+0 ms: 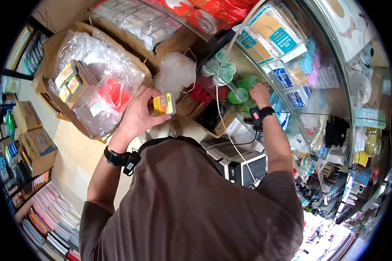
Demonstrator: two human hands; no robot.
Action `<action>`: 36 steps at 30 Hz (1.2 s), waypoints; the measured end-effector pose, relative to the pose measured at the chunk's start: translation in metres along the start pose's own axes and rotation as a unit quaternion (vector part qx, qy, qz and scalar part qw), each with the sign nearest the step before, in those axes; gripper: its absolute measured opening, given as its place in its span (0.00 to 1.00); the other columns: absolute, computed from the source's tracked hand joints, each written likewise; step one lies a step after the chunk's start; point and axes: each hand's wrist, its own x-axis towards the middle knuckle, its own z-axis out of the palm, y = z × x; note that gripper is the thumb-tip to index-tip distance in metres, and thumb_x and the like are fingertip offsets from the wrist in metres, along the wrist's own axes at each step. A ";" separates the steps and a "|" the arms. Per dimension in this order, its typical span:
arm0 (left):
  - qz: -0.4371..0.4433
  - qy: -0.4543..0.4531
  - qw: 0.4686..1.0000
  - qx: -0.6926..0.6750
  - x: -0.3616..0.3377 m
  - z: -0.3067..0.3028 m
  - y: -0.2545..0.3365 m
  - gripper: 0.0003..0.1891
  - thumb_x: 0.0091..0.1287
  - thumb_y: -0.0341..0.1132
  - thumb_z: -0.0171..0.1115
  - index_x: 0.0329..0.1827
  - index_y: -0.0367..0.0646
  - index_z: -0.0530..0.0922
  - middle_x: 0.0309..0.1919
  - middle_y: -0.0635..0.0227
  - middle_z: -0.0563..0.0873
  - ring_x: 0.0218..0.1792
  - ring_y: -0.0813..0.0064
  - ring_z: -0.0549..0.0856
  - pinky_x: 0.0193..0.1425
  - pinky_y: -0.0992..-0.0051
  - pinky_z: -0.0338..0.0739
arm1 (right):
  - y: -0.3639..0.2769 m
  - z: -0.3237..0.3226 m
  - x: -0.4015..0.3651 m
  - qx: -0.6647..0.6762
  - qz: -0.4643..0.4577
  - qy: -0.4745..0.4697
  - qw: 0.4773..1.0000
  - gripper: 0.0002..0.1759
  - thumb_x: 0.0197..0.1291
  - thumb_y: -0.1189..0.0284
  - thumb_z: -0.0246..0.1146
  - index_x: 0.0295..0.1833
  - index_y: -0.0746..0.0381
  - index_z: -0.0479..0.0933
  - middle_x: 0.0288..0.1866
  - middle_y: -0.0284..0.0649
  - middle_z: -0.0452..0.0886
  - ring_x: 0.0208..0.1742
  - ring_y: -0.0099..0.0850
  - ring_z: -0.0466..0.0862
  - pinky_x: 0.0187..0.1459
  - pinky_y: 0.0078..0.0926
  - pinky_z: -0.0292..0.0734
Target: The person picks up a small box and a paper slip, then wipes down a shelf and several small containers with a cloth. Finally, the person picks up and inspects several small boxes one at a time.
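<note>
Left fingers (147, 93) hold a yellow-labelled case (164, 105), label toward camera, long axis unclear.

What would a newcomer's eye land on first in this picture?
Probably the small yellow-labelled case held in the left hand near the centre. Next, perhaps, the bright red plastic item amid clear plastic wrap in the open brown cardboard box at left. The green round containers by the right hand, right of centre, also stand out.

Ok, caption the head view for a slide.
The left hand holds a small yellow-labelled pack while the right hand is at some green containers.
</note>
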 end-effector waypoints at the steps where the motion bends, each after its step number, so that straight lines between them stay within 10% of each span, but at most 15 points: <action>1: 0.007 0.011 1.000 0.004 -0.003 -0.001 -0.002 0.27 0.52 0.36 0.84 0.53 0.39 0.80 0.43 0.62 0.81 0.38 0.65 0.83 0.45 0.67 0.80 | -0.006 -0.019 -0.001 0.044 0.020 -0.066 0.997 0.35 0.62 0.56 0.67 0.69 0.66 0.77 0.77 0.61 0.70 0.81 0.55 0.66 0.79 0.50 0.63; 12: -0.033 0.002 0.999 0.000 -0.018 -0.014 -0.006 0.27 0.52 0.35 0.83 0.54 0.39 0.80 0.44 0.62 0.80 0.41 0.67 0.84 0.47 0.69 0.81 | -0.005 -0.040 0.027 0.122 0.053 -0.163 0.978 0.37 0.62 0.57 0.67 0.71 0.68 0.72 0.75 0.60 0.74 0.79 0.57 0.68 0.77 0.50 0.64; 18: 0.006 -0.012 1.000 0.008 -0.012 -0.019 -0.010 0.29 0.53 0.35 0.83 0.57 0.39 0.80 0.48 0.60 0.80 0.45 0.61 0.85 0.52 0.67 0.82 | -0.017 -0.052 -0.028 0.179 -0.012 0.087 0.980 0.25 0.60 0.68 0.68 0.62 0.67 0.79 0.63 0.63 0.82 0.67 0.57 0.79 0.70 0.50 0.71; 19: 0.017 -0.015 1.000 0.013 -0.010 -0.019 -0.009 0.29 0.53 0.36 0.83 0.57 0.39 0.80 0.48 0.59 0.80 0.47 0.59 0.85 0.53 0.66 0.82 | -0.015 -0.041 -0.037 0.201 -0.090 0.192 0.956 0.18 0.62 0.72 0.68 0.57 0.67 0.81 0.59 0.57 0.86 0.59 0.52 0.85 0.64 0.46 0.76; 26: 0.119 -0.070 0.990 -0.007 0.012 0.004 -0.003 0.30 0.53 0.36 0.82 0.58 0.40 0.78 0.53 0.55 0.79 0.54 0.48 0.84 0.58 0.59 0.81 | -0.103 -0.103 -0.181 0.736 -0.105 -0.137 0.655 0.10 0.74 0.80 0.59 0.57 0.67 0.80 0.53 0.43 0.88 0.49 0.30 0.90 0.42 0.24 0.87; 36: 0.203 -0.125 0.971 -0.032 0.019 0.048 0.001 0.27 0.58 0.39 0.80 0.58 0.42 0.79 0.56 0.54 0.77 0.52 0.51 0.84 0.58 0.60 0.82 | -0.148 -0.103 -0.261 0.762 -0.167 -0.140 0.609 0.19 0.70 0.81 0.68 0.62 0.65 0.73 0.50 0.38 0.84 0.41 0.20 0.86 0.38 0.20 0.85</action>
